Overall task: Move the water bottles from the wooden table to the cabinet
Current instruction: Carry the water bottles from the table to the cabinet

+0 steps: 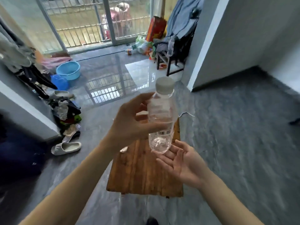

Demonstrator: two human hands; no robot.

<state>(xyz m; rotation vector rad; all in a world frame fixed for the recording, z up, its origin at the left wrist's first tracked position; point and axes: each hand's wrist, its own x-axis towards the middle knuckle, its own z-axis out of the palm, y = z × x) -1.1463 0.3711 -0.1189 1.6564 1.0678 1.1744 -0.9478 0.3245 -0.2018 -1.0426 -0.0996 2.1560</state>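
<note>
Lived-in home: slippers [66,148], clothes pile [68,117], blue washbasin [68,70] on tiled floor, barred balcony door [90,21].

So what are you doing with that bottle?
A person is holding a clear plastic water bottle with a white cap upright above a small wooden table. The left hand has its grip around the bottle's middle. The right hand is open, palm up, just under its base. No cabinet is in view.

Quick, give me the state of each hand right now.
Left hand: closed around the middle of the clear water bottle, held upright above the wooden table.
Right hand: open, palm up just under the bottle's base, holding nothing.
</note>
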